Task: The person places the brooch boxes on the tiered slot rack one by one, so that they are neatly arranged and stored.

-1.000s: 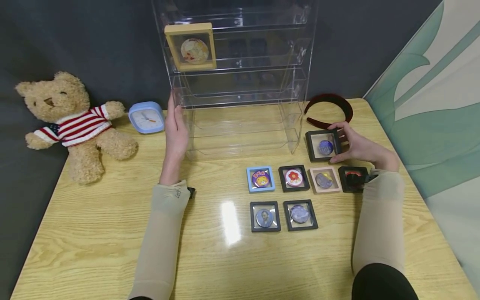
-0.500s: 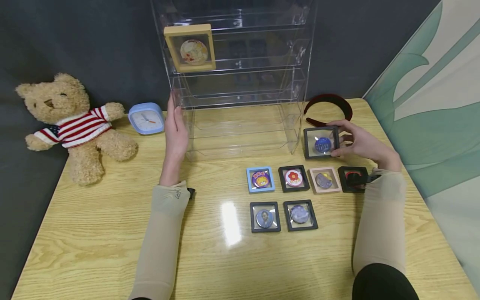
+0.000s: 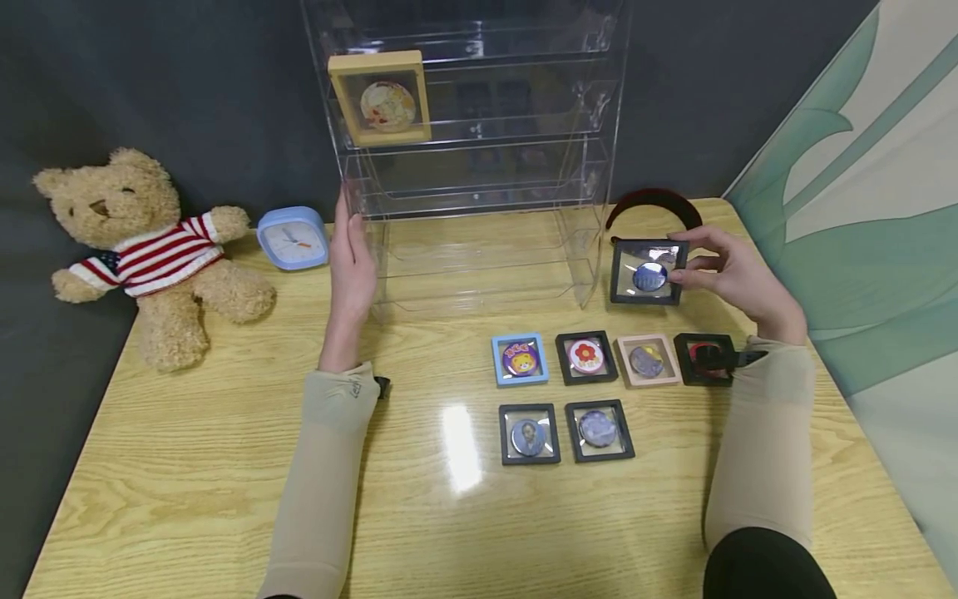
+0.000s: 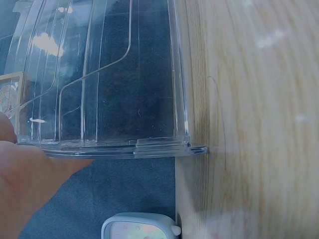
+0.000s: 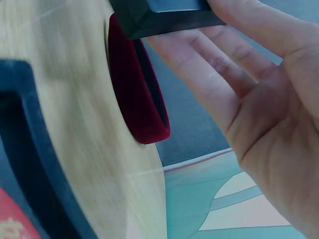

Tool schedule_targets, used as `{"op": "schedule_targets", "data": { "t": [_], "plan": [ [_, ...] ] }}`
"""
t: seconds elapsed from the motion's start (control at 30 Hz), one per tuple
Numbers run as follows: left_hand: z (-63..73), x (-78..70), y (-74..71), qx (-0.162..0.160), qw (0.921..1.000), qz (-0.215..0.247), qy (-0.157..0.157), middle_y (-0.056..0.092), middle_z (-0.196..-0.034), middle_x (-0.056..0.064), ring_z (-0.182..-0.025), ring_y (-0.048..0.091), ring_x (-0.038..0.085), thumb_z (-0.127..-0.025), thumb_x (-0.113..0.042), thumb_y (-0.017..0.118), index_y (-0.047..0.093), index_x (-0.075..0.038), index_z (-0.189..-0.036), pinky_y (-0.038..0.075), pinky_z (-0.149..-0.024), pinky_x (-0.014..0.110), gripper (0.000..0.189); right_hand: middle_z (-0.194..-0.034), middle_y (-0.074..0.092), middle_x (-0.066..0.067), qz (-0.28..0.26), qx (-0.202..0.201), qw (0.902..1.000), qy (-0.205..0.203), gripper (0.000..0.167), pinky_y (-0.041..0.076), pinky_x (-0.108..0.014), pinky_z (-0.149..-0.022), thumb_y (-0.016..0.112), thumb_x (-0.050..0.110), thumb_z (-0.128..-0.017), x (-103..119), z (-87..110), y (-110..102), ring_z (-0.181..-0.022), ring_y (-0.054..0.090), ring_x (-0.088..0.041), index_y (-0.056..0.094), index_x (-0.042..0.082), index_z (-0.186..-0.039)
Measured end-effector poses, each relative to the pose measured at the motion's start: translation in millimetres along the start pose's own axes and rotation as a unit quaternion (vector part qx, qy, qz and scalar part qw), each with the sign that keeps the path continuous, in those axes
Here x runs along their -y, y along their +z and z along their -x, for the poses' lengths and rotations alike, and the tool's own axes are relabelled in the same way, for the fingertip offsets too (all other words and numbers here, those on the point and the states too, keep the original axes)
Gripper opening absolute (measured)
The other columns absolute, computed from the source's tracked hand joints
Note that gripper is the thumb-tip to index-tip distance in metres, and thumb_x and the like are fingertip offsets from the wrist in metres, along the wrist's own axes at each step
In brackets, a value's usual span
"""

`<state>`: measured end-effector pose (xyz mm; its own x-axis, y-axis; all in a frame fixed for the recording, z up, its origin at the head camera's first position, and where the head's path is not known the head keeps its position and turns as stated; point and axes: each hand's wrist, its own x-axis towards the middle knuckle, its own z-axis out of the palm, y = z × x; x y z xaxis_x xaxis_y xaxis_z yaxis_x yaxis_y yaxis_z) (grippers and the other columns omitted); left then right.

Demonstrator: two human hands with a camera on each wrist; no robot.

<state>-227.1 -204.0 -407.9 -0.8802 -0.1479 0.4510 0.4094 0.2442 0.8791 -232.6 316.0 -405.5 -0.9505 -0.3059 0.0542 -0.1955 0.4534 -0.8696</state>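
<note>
A clear tiered acrylic display rack (image 3: pixel 479 200) stands at the back of the table. My left hand (image 3: pixel 352 266) holds its left side panel, fingers along the outer face; in the left wrist view the thumb (image 4: pixel 6 130) lies over the panel's edge. My right hand (image 3: pixel 737 279) pinches the right side of a black square display frame (image 3: pixel 624 291) with a blue round badge (image 3: pixel 649 276) inside. That frame is lifted off the table, and its dark corner (image 5: pixel 144 22) tops the right wrist view. A yellow frame (image 3: pixel 389 137) with a round badge sits on the rack's left.
Several badge frames lie in two rows, including a blue one (image 3: pixel 520 381) and a pink one (image 3: pixel 649 381). A dark red headband (image 3: pixel 654 198) lies behind the right hand. A teddy bear (image 3: pixel 150 241) and a blue clock (image 3: pixel 293 239) stand left of the rack.
My right hand has raised the black frame off the table, first drifting slightly left, then up and back right. Its face has tilted. The left hand stays on the rack.
</note>
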Motion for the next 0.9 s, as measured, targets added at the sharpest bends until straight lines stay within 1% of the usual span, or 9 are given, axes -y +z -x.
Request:
{"op": "schedule_targets", "data": {
  "t": [0.07,0.17,0.27,0.37,0.47,0.53,0.63,0.73,0.9],
  "plan": [
    [0.1,-0.1,0.1,0.0,1.0,-0.001,0.001,0.019,-0.176,0.017,-0.16,0.023,0.016,-0.119,-0.014,0.025,0.017,0.003,-0.17,0.028,-0.125,0.027,0.054,-0.128,0.059,0.002,-0.004,-0.018,0.9998,-0.007,0.05,0.059,-0.019,-0.073,0.07,-0.015,-0.097,3,0.3,0,-0.088,0.071,-0.006,0.063,0.004,-0.143],
    [-0.3,0.8,0.2,0.0,1.0,-0.004,0.0,0.019,-0.176,0.017,-0.16,0.022,0.017,-0.119,-0.014,0.025,0.017,0.003,-0.169,0.026,-0.126,0.027,0.054,-0.13,0.061,0.008,-0.003,-0.044,0.9988,-0.022,0.049,0.058,-0.016,-0.072,0.071,-0.016,-0.096,6,0.2,0,-0.087,0.071,-0.004,0.065,0.005,-0.14],
    [-0.6,1.6,0.1,-0.001,1.0,-0.007,0.0,0.018,-0.176,0.017,-0.161,0.02,0.018,-0.119,-0.013,0.025,0.017,0.003,-0.169,0.024,-0.126,0.026,0.053,-0.132,0.062,0.012,-0.011,-0.064,0.9972,-0.036,0.05,0.059,-0.015,-0.073,0.07,-0.017,-0.095,10,0.8,0,-0.087,0.07,-0.003,0.066,0.005,-0.14],
    [-0.5,1.7,0.0,-0.001,0.9999,-0.012,0.001,0.018,-0.176,0.016,-0.161,0.02,0.019,-0.119,-0.013,0.026,0.018,0.003,-0.169,0.022,-0.127,0.025,0.053,-0.129,0.066,0.008,-0.061,-0.074,0.9939,-0.055,0.049,0.06,-0.017,-0.074,0.067,-0.019,-0.097,13,1.4,-1,-0.086,0.072,-0.005,0.065,0.004,-0.141],
    [-0.5,1.1,0.1,-0.001,0.9999,-0.015,0.001,0.019,-0.176,0.016,-0.161,0.02,0.019,-0.119,-0.014,0.025,0.019,0.003,-0.169,0.021,-0.127,0.025,0.053,-0.124,0.069,0.0,-0.138,-0.077,0.9838,-0.084,0.046,0.061,-0.02,-0.075,0.063,-0.02,-0.098,16,2.1,0,-0.087,0.075,-0.008,0.064,0.001,-0.139],
    [-0.3,0.4,0.1,-0.001,0.9999,-0.014,-0.001,0.018,-0.176,0.017,-0.161,0.02,0.018,-0.119,-0.015,0.025,0.018,0.003,-0.169,0.021,-0.126,0.024,0.053,-0.126,0.07,-0.005,-0.186,-0.079,0.9737,-0.106,0.042,0.062,-0.022,-0.075,0.06,-0.021,-0.099,19,2.6,1,-0.088,0.076,-0.01,0.064,-0.002,-0.136],
    [-0.5,-0.1,0.1,-0.001,0.9999,-0.014,-0.005,0.018,-0.176,0.017,-0.161,0.02,0.018,-0.119,-0.016,0.025,0.018,0.003,-0.169,0.022,-0.126,0.024,0.054,-0.126,0.07,-0.01,-0.222,-0.085,0.9625,-0.131,0.041,0.063,-0.024,-0.076,0.059,-0.022,-0.099,24,2.8,2,-0.088,0.077,-0.012,0.063,-0.005,-0.135],
    [-0.8,-0.2,0.4,-0.002,0.9999,-0.014,-0.006,0.018,-0.176,0.017,-0.161,0.02,0.018,-0.12,-0.016,0.025,0.017,0.002,-0.17,0.022,-0.126,0.025,0.054,-0.128,0.069,-0.01,-0.23,-0.094,0.9578,-0.144,0.039,0.063,-0.024,-0.075,0.058,-0.021,-0.099,28,2.2,4,-0.088,0.077,-0.012,0.063,-0.007,-0.135],
    [-0.5,-0.3,0.6,-0.003,0.9999,-0.012,-0.004,0.02,-0.176,0.016,-0.16,0.022,0.02,-0.12,-0.016,0.026,0.019,0.002,-0.169,0.023,-0.126,0.025,0.053,-0.13,0.07,-0.01,-0.224,-0.097,0.9573,-0.154,0.036,0.063,-0.024,-0.076,0.058,-0.018,-0.101,34,1.8,5,-0.093,0.077,-0.013,0.062,-0.008,-0.135]
  ]
}}
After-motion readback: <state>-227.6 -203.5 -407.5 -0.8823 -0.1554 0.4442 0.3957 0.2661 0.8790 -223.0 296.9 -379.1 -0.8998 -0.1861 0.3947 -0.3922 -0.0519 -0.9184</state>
